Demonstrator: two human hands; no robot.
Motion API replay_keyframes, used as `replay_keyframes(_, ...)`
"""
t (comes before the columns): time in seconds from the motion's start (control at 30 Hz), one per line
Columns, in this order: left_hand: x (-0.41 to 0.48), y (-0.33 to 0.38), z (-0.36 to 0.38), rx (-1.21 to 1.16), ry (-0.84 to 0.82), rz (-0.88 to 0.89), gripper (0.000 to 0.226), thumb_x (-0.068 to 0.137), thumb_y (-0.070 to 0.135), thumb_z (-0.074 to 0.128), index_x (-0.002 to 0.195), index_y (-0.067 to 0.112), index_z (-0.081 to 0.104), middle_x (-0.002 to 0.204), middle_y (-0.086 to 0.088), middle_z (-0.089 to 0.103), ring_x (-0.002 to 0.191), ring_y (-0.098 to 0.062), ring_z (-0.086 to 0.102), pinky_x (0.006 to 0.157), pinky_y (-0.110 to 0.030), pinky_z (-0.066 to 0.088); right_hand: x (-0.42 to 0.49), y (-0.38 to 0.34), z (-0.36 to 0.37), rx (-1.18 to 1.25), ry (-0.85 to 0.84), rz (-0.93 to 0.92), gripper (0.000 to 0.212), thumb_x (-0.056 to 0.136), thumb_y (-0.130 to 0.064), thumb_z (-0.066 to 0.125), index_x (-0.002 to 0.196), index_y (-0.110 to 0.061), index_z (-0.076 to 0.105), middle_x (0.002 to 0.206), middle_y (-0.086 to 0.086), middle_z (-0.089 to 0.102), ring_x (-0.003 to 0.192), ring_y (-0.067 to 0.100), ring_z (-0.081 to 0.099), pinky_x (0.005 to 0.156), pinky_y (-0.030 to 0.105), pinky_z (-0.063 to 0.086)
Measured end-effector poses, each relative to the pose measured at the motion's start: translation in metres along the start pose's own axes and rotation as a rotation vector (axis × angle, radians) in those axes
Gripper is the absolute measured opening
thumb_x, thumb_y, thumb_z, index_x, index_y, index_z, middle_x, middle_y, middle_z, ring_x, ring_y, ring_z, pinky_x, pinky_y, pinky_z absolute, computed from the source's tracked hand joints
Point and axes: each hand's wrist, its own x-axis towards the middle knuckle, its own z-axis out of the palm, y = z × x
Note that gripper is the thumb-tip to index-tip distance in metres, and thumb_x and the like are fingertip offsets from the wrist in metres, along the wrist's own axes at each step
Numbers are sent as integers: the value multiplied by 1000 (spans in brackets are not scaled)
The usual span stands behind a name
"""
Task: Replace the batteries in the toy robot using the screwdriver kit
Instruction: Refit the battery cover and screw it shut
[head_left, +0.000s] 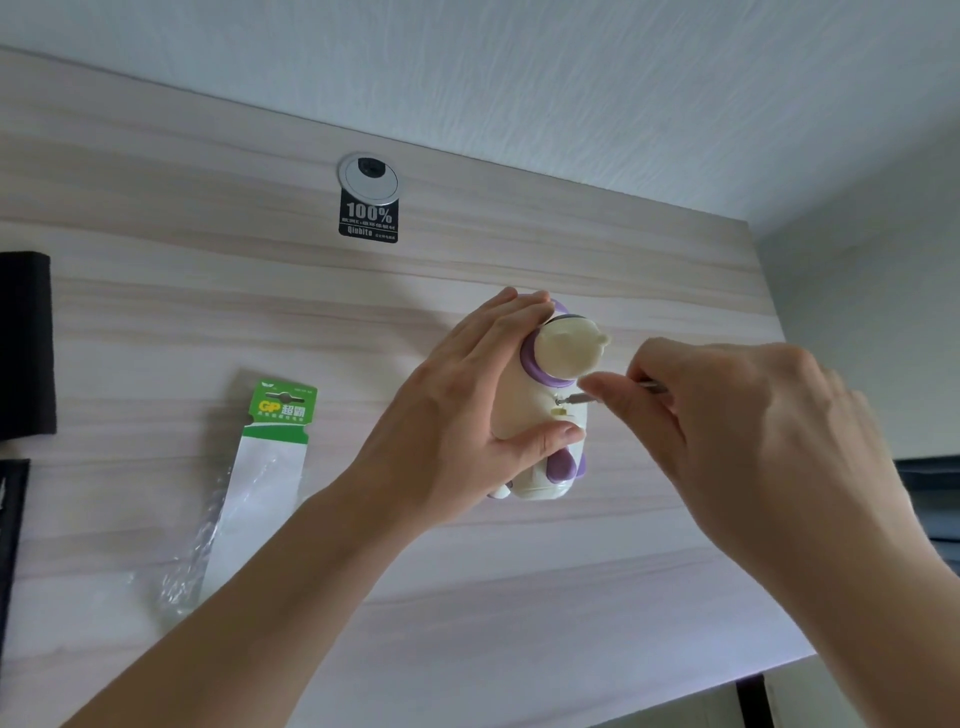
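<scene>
A cream and purple toy robot (558, 358) lies on the light wooden desk (363, 312), right of centre. My left hand (467, 405) grips its body, fingers over the top and thumb under the side. My right hand (753, 431) pinches a thin metal screwdriver (576, 398) whose tip sits on a small screw on the toy's side, next to a little yellow switch. Most of the screwdriver's shaft is hidden by my fingers. An opened green and white GP battery package (270, 457) lies flat to the left of the toy.
A round grey cable grommet (369, 176) with a black sticker (369, 221) below it sits near the desk's back edge by the white wall. A black case (26, 343) lies at the left edge. The desk ends at the right, just beyond my right hand.
</scene>
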Motion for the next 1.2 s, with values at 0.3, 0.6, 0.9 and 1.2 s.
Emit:
replay_keyframes(0.3,0,0,1,15,2,-8,82,77,51,73,147,19,44,153,11,43,148,0,25,118,-29,32,-2,-1,5,75,2,45,44,97,-55,44,71,-21,55,48,-4,55,45,30,54,47,36,49)
replay_keyframes(0.6,1,0,3,12,10,6,82,77,52,72,146,16,45,153,9,44,148,-2,27,119,-29,30,0,-3,2,116,-1,11,22,88,-45,58,77,-26,56,50,-10,51,46,25,53,45,34,48)
replay_keyframes(0.9,1,0,3,3,12,4,81,77,51,72,145,17,46,152,10,44,148,0,26,118,-30,33,0,-1,-1,156,-100,31,16,89,-47,52,85,-32,54,58,-15,57,54,17,58,52,37,51)
replay_keyframes(1.2,0,0,2,-15,18,5,80,77,49,74,145,18,46,152,11,44,148,1,26,116,-33,36,1,-5,-2,136,-113,97,25,89,-56,48,86,-32,55,61,-15,59,59,20,60,56,34,51)
